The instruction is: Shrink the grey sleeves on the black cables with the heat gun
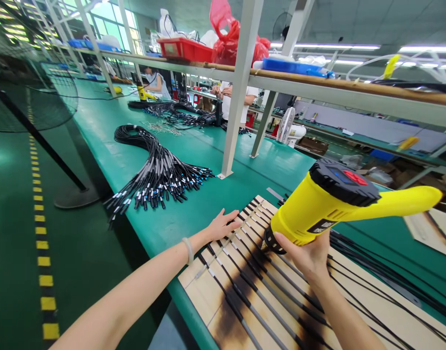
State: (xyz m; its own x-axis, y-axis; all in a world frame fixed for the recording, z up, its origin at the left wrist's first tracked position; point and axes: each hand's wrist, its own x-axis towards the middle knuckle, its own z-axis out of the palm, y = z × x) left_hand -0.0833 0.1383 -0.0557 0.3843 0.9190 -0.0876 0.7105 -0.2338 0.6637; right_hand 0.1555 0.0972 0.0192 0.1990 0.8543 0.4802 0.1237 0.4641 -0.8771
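My right hand (303,255) grips the handle of a yellow and black heat gun (335,204), its nozzle (270,240) pointing down close to a row of black cables with grey sleeves (255,272). These cables lie side by side across a scorched wooden board (203,291), which has a dark burn mark beneath them. My left hand (221,226) rests with its fingers spread at the board's far left edge, touching the cables there. A pale bangle circles my left wrist.
The board lies on a long green workbench (193,163) holding a large bundle of black cables (160,167) and a farther cable heap (179,114). Another yellow heat gun (142,92) stands beyond. White shelf posts (237,87) rise from the bench, and a person (233,92) works behind them.
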